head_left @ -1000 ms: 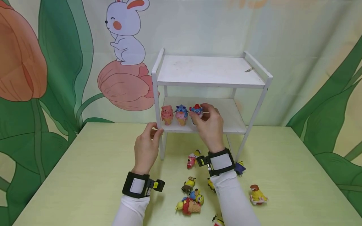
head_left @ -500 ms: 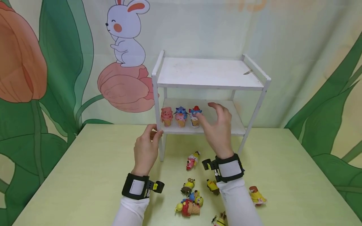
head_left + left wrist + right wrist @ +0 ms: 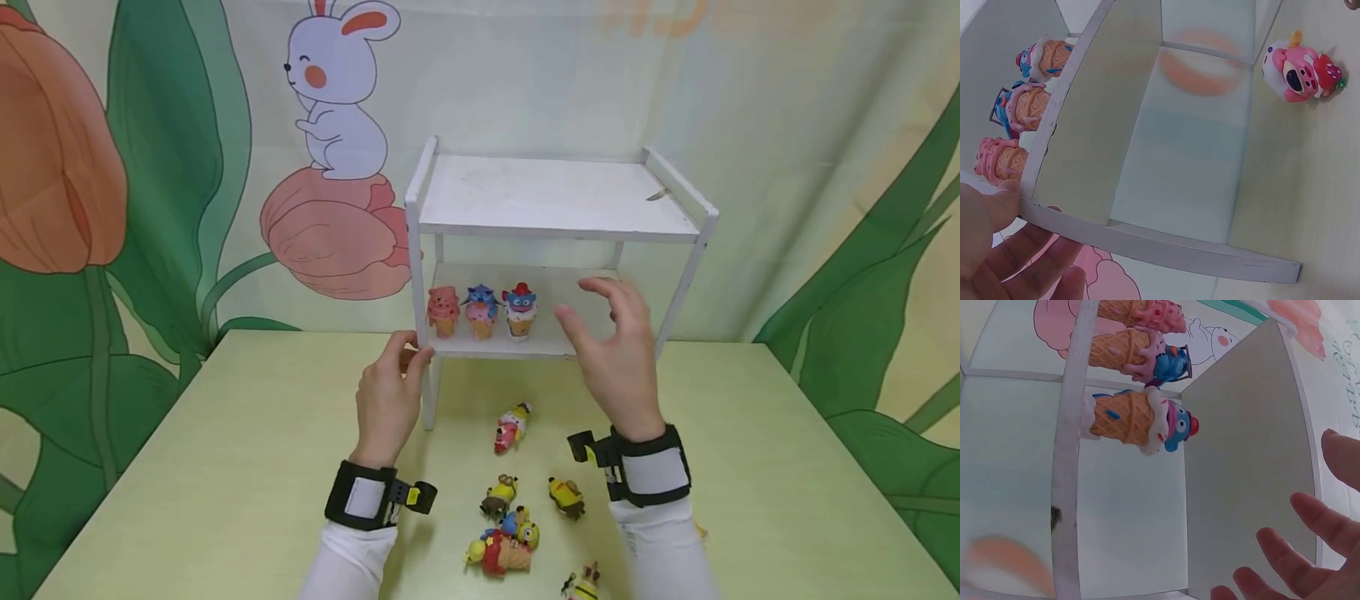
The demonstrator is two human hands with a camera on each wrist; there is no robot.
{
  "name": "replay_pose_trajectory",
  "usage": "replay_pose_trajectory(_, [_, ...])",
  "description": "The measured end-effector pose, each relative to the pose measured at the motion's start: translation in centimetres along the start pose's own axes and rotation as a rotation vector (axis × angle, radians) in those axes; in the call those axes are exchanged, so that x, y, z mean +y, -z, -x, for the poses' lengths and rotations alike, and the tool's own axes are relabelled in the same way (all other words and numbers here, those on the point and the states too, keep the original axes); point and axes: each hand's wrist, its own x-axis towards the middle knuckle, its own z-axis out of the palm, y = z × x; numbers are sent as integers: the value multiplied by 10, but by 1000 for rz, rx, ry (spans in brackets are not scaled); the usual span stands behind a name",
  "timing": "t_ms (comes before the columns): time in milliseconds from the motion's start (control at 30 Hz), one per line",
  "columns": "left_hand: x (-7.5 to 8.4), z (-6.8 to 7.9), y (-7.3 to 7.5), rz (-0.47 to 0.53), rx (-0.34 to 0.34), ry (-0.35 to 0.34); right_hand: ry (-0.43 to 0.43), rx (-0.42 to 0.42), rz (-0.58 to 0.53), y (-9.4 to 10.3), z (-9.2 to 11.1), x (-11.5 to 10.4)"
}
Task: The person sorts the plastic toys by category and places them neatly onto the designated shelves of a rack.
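Three ice-cream-cone figurines stand upright in a row on the lower board of a white two-tier shelf [image 3: 555, 196]. Leftmost is the pink cone figurine [image 3: 443, 312], then the blue-and-pink one [image 3: 481, 312], then the blue-faced one with a red hat [image 3: 520, 312]. My left hand [image 3: 390, 400] grips the shelf's front left leg at the lower board, thumb on the near side and fingers behind in the left wrist view. To the right of the red-hatted figurine, my right hand [image 3: 618, 358] hangs apart from it, thumb and fingers spread, holding nothing.
On the yellow-green table [image 3: 225, 467] lies a pink figurine [image 3: 512, 427] below the shelf. Nearer are several yellow figurines, among them one [image 3: 566, 497] beside the right wrist, and a red-and-tan one [image 3: 498, 553]. A printed curtain [image 3: 525, 75] hangs behind.
My right hand has let go of the red-hatted figurine, opened its fingers and drawn away to the right. The figurine stays standing on the board. My left hand has kept its place.
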Motion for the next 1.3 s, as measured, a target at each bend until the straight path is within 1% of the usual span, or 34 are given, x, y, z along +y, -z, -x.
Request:
replay_pose_trajectory(200, [1,0,-1,3,-3,3,37,-23,28,8,2,3])
replay_pose_trajectory(433, [0,0,0,2,-1,-1,97,-103,67,15,12,9])
replay_pose_trajectory(600, [-2,0,0,5,-3,-9,163,-206,124,16,24,15])
replay_pose_trajectory(833, [-1,0,-1,3,-2,-12,355,-405,153,9,45,20])
replay_pose_trajectory(967, [1,-2,-1,0,-11,0,436,-499,180,4,56,25])
replay_pose_trajectory(1133, [2,-2,-1,5,-22,16,483,-574,178,1,70,29])
replay_pose_trajectory(1300, [2,-1,0,7,-24,10,526,-613,160,-5,76,25])
